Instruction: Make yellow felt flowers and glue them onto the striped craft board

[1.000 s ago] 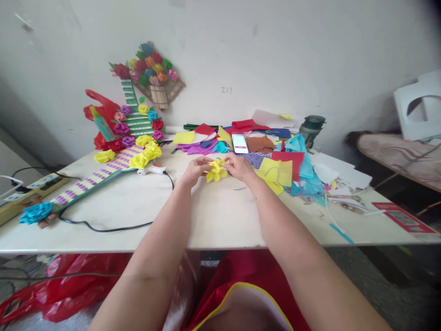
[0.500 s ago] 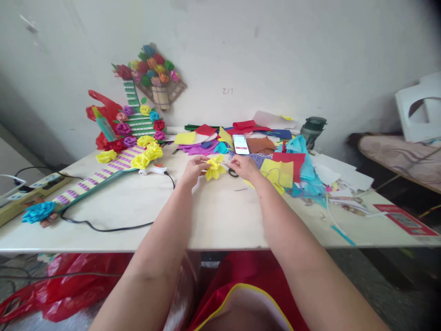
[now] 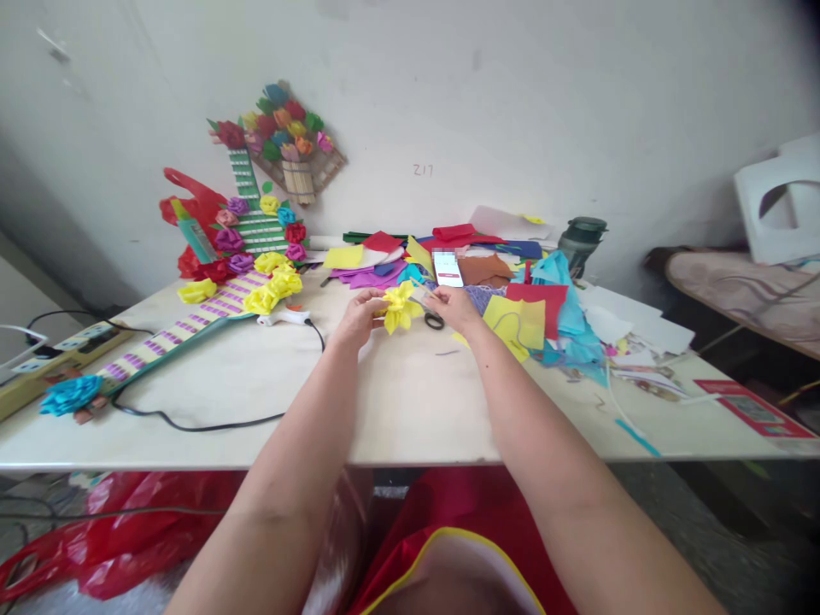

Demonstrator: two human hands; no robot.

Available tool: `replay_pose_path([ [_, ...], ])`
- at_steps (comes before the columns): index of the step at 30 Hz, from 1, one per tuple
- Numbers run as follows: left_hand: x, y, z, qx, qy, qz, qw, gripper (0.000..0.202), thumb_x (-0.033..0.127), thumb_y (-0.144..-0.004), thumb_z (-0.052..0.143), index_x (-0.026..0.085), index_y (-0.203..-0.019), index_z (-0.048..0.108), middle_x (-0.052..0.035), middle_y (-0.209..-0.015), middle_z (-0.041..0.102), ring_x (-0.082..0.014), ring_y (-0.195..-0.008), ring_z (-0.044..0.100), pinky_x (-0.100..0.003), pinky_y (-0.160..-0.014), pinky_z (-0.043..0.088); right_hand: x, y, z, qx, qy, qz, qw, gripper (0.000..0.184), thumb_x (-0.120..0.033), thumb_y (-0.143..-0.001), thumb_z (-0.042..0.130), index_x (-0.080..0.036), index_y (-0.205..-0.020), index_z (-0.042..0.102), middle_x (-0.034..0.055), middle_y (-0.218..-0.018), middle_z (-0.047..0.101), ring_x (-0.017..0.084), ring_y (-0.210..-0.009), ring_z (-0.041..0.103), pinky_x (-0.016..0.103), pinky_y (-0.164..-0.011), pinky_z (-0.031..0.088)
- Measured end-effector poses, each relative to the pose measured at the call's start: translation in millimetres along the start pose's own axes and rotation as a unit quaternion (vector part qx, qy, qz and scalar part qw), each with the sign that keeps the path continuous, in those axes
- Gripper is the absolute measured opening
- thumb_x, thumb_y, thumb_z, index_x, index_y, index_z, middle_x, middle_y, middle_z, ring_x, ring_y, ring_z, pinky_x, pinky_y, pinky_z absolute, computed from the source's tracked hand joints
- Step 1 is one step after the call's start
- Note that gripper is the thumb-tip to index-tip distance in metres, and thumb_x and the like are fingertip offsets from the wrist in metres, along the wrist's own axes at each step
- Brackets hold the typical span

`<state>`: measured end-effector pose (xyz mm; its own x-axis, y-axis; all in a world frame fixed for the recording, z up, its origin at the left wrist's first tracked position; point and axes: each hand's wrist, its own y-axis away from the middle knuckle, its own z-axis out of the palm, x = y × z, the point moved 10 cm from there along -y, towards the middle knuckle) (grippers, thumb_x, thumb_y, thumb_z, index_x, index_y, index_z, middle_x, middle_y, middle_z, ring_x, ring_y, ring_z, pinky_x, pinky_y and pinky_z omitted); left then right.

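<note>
The person near me wears a red garment with curved yellow edging and a pale inside; hands and forearms are bare, the right bearing a small spot.

free front tabletop, cord across left

A bright yellow flower at the centre; an off-white tabletop. Upper left, a green panel with white stripes; below it, a cream strip patterned in purple bars, then a turquoise rose. Right of centre, a red sheet and a plain yellow sheet; farther right, a dark green bottle.
</note>
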<state>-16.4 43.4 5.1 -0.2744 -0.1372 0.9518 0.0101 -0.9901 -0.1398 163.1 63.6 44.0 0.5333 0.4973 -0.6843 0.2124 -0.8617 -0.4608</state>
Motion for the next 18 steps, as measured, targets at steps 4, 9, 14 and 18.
replay_pose_path([
  [4, -0.7, 0.5, 2.7, -0.005, 0.023, -0.005, 1.0, 0.03, 0.02, -0.053, 0.065, 0.017, -0.079, 0.052, 0.0007, -0.069, 0.06, -0.0124, -0.057, 0.057, -0.025, -0.051, 0.047, -3.0, 0.4, 1.1, 0.0, -0.041, 0.01, 0.999, 0.029, -0.044, -0.067, 0.054, -0.015, -0.068, 0.06, -0.0004, -0.063, 0.057, 0.011, -0.061, 0.048, 0.022, -0.057, 0.035],
  [9, -4.2, 1.0, 6.7, -0.008, 0.041, -0.02, 0.999, 0.028, 0.019, -0.054, 0.064, 0.018, -0.078, 0.05, 0.0019, -0.068, 0.058, -0.0127, -0.057, 0.057, -0.027, -0.051, 0.048, -3.7, 3.9, 17.9, -0.05, -0.083, 0.038, 0.995, 0.032, -0.046, -0.064, 0.056, -0.014, -0.066, 0.061, -0.0005, -0.061, 0.056, 0.01, -0.058, 0.046, 0.022, -0.054, 0.033],
  [14, -4.5, 2.6, 12.1, -0.012, 0.044, -0.025, 0.999, 0.029, 0.017, -0.053, 0.064, 0.018, -0.077, 0.048, 0.0028, -0.067, 0.057, -0.0114, -0.057, 0.057, -0.026, -0.053, 0.049, -1.9, 6.1, 24.4, -0.054, -0.101, 0.068, 0.991, 0.023, -0.037, -0.061, 0.058, -0.015, -0.056, 0.055, -0.0038, -0.05, 0.047, 0.008, -0.049, 0.037, 0.021, -0.048, 0.027],
  [18, -4.5, 3.5, 16.3, -0.03, 0.035, -0.026, 0.999, 0.029, 0.017, -0.053, 0.064, 0.018, -0.078, 0.048, 0.0018, -0.069, 0.058, -0.0121, -0.06, 0.059, -0.027, -0.058, 0.05, -3.3, 5.7, 17.2, -0.027, -0.093, 0.07, 0.993, 0.019, -0.033, -0.06, 0.056, -0.016, -0.053, 0.05, -0.0055, -0.048, 0.041, 0.007, -0.048, 0.033, 0.021, -0.047, 0.024],
])
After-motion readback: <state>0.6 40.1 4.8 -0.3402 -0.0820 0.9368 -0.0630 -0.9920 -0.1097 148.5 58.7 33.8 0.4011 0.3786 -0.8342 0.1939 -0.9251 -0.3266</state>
